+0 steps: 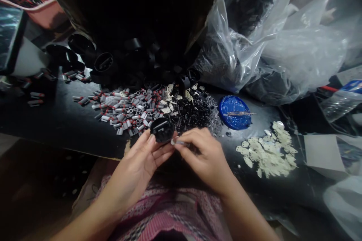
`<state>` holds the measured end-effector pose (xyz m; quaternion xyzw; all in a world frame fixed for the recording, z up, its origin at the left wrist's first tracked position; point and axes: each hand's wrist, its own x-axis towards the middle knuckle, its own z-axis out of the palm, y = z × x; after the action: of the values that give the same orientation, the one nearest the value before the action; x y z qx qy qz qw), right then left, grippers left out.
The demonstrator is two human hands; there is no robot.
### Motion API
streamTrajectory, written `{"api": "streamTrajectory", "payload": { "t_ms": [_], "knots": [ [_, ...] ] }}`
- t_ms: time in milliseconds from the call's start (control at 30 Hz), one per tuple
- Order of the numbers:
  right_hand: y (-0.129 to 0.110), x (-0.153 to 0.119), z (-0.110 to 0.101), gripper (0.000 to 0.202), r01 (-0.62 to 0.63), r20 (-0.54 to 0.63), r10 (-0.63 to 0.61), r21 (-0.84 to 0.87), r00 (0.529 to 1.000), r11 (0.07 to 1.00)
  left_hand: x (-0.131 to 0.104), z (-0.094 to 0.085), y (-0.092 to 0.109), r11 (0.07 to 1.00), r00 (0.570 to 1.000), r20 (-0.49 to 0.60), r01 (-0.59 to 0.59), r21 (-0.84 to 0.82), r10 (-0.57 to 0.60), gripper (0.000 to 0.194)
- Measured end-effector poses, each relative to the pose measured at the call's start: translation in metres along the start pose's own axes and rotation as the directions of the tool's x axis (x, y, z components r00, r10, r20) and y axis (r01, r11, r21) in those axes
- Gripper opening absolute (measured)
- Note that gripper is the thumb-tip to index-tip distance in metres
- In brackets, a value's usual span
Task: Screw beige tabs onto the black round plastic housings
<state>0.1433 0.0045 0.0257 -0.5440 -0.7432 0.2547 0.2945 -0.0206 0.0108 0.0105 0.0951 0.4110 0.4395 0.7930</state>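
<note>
My left hand (148, 150) is closed around a round black plastic cup-shaped part (162, 130), whose open side faces up toward me. Inside that part a grey bar-like piece shows. Close beside its right edge, my right hand (202, 148) pinches a small pale grey piece (179, 142) between thumb and fingers; its exact kind is too small to make out. Just beyond both hands lies a heap of grey cylinders with red ends (132, 109). To the right of that heap are small black parts and springs (195, 113), with some cream tabs (166, 105) among them.
A blue lid (235, 112) smeared with grease holds a thin stick. Right of it is a pile of cream flat tabs (271, 150). Clear plastic bags (240, 56) stand at the back right. A large dark box (130, 7) with black round parts is behind; a pink bin (48, 13) stands far left.
</note>
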Motion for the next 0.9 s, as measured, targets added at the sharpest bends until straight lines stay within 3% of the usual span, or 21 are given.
{"api": "streamTrajectory", "payload": {
  "t_ms": [133, 200, 500, 733, 900],
  "knots": [
    [-0.003, -0.005, -0.001, 0.005, 0.160, -0.087, -0.169, -0.100, 0.982, 0.982, 0.002, -0.002, -0.008, 0.996, 0.998, -0.007, -0.056, 0.070, 0.056, 0.021],
    [-0.003, -0.005, 0.001, 0.005, 0.181, -0.092, -0.196, -0.149, 0.976, 0.972, 0.002, -0.004, -0.011, 0.992, 0.997, 0.034, -0.067, 0.106, 0.064, 0.020],
    [-0.004, -0.003, 0.004, 0.005, 0.155, -0.108, -0.182, -0.225, 0.977, 0.962, 0.002, -0.009, -0.015, 0.977, 0.992, 0.100, -0.091, 0.194, 0.073, 0.019],
    [-0.006, -0.003, 0.006, 0.008, 0.138, -0.105, -0.165, -0.226, 0.981, 0.964, 0.002, -0.009, -0.018, 0.984, 0.981, 0.173, -0.112, 0.136, 0.088, 0.015],
    [-0.011, -0.010, 0.010, 0.011, 0.137, -0.126, -0.169, -0.229, 0.977, 0.964, 0.002, -0.007, -0.019, 0.994, 0.993, 0.087, -0.082, 0.077, 0.075, 0.011]
  ]
}}
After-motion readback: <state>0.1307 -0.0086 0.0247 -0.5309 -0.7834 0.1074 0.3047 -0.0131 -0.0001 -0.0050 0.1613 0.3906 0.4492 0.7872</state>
